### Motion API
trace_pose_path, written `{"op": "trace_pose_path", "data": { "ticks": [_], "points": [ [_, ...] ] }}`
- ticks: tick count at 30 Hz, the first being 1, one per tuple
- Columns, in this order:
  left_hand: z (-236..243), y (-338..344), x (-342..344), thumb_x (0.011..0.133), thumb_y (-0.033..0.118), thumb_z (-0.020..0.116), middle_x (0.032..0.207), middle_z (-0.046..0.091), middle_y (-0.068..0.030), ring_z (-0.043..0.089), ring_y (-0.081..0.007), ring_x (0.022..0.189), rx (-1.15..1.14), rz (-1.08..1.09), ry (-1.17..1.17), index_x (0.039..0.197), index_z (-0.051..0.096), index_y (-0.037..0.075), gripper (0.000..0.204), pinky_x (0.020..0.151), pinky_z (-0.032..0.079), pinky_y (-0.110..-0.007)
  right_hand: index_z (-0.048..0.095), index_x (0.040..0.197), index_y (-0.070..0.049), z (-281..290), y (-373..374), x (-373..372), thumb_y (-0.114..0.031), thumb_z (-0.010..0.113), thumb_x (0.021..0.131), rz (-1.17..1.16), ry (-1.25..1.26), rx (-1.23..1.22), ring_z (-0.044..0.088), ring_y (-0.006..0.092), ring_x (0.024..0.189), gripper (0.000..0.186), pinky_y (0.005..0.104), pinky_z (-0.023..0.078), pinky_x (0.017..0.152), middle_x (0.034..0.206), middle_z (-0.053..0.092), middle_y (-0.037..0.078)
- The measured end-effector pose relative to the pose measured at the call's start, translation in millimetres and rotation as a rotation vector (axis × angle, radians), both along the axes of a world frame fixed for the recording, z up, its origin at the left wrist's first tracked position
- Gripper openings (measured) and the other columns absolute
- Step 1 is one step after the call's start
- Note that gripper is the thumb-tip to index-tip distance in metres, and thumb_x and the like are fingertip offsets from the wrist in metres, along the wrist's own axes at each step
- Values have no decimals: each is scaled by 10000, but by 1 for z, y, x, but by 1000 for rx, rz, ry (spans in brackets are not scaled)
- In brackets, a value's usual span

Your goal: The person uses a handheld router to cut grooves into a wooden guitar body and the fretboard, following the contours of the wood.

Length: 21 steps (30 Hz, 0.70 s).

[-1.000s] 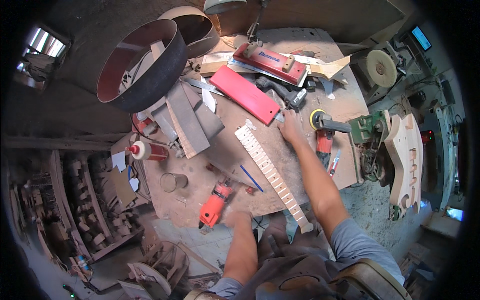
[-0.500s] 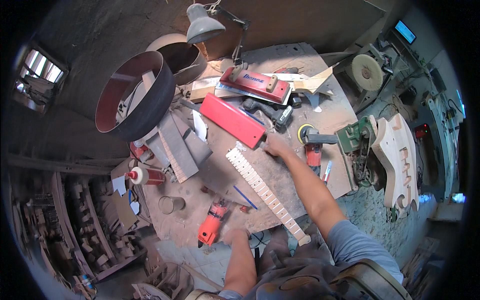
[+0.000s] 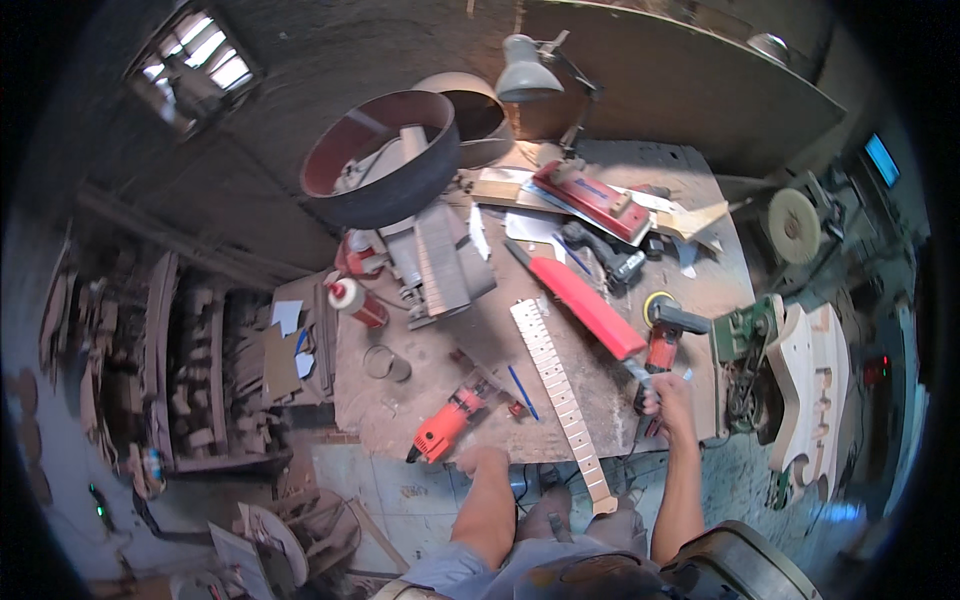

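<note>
My right hand (image 3: 669, 405) is closed on a flat metal bar (image 3: 634, 369) at the table's right front; a long red block (image 3: 585, 300) lies along that bar. Just above the hand is an orange sander with a yellow pad (image 3: 662, 345). A pale fretted neck (image 3: 558, 395) lies lengthwise between my hands, its lower end past the front edge, beside a blue pen (image 3: 523, 393). My left hand (image 3: 482, 464) is at the front edge, just below a red power tool (image 3: 450, 422); its fingers are too unclear to read.
The workbench (image 3: 380, 420) also holds a red-and-white bottle (image 3: 355, 300), a glass (image 3: 388, 362), large round shells (image 3: 380, 200), a lamp (image 3: 527, 75), a cordless drill (image 3: 605, 252) and boards. At right stand a green machine (image 3: 745, 370) and pale guitar body (image 3: 800, 400); at left, wood racks (image 3: 190, 380).
My right hand has moved down and rightward toward me, and the red block with the bar has shifted the same way and now looks narrower. The view has also shifted.
</note>
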<state>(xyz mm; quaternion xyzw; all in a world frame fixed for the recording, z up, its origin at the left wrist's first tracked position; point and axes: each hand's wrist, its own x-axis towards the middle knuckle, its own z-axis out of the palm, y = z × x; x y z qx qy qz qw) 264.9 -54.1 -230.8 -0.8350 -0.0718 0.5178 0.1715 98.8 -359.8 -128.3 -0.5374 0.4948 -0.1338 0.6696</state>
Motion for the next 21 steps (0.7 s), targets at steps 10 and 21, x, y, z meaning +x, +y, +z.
{"op": "trace_pose_path", "data": {
  "ticks": [10, 21],
  "points": [
    [-84, 9, -14, 998, 278, 555, 1310, 709, -68, 702, -232, 1188, -41, 481, -269, 1317, 656, 122, 369, 948, 565, -360, 693, 1121, 73, 152, -3, 4, -171, 678, 1024, 52, -147, -507, 674, 114, 629, 262, 247, 576, 554, 790, 689, 74],
    [-98, -1, -6, 989, 319, 641, 1221, 704, 34, 679, -142, 1147, 59, 278, -51, 1338, 669, 142, 393, 921, 499, -298, 735, 1064, -7, 264, 40, -17, -207, 669, 1052, 63, -90, -979, 525, 43, 565, 211, 213, 396, 507, 761, 637, -18]
  ]
}}
